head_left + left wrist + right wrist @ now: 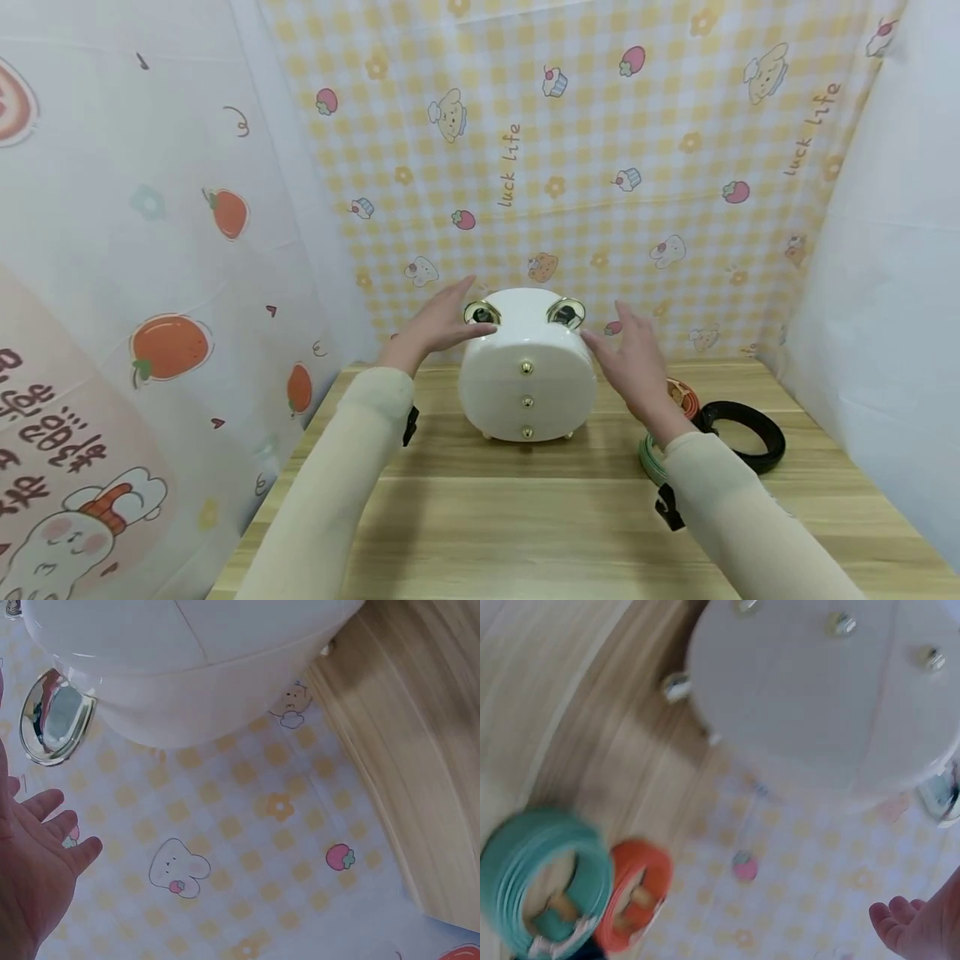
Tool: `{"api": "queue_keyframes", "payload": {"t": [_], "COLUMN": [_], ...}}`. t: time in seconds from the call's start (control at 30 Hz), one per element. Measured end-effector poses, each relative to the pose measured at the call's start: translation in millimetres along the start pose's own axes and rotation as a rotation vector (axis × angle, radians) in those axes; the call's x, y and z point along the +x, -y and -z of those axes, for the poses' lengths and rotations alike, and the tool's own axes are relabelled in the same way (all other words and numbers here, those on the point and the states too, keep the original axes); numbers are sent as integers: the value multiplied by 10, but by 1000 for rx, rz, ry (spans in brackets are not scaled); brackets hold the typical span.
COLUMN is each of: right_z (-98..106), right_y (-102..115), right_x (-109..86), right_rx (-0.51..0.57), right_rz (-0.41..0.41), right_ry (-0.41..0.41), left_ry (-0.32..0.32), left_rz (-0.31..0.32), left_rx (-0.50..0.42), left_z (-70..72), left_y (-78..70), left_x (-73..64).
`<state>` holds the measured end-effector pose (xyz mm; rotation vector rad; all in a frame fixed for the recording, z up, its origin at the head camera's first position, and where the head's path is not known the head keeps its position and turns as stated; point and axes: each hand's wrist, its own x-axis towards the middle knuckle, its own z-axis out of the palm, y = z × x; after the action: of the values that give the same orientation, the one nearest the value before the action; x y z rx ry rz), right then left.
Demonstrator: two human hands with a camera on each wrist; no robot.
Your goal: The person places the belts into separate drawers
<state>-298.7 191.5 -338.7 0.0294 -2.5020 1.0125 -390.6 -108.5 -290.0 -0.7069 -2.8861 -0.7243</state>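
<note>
A glossy white rounded box [528,392] with several small gold knobs down its front stands upright on small gold feet. Two gold-rimmed round ears [566,313] stick out at its top corners. My left hand [438,321] is spread beside the left ear, thumb and fingers apart; in the left wrist view the fingers [56,817] are just off the gold rim. On the other side, my right hand [630,358] is held with the thumb close to the right ear. Its fingertips [889,922] are apart from the box in the right wrist view. Neither hand holds anything.
Coiled belts lie right of the box, by my right forearm: a green one [544,874], an orange one [641,896] and a black one [772,437]. The wooden table [510,525] meets a checked cloth [660,242] behind. White cloth hangs at both sides.
</note>
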Motion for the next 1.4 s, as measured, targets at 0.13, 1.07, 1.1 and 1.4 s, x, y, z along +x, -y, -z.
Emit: {"api": "queue_keyframes", "payload": {"t": [0.13, 1.07, 1.1, 1.4], "right_z": [-128, -1368, -1385, -1413], "right_y": [187, 569, 572, 561], "right_x": [-49, -593, -583, -485], "right_rx": [116, 479, 469, 393], "right_rz": [-49, -289, -288, -275], "right_ry": [-55, -351, -370, -438], "left_ry": [26, 119, 120, 78], "left_rz": [-28, -66, -64, -25], "left_rx": [-1, -68, -73, -115], "left_z": [5, -74, -83, -143], "left_y": [-27, -134, -131, -142], "left_x": [34, 152, 155, 142]}}
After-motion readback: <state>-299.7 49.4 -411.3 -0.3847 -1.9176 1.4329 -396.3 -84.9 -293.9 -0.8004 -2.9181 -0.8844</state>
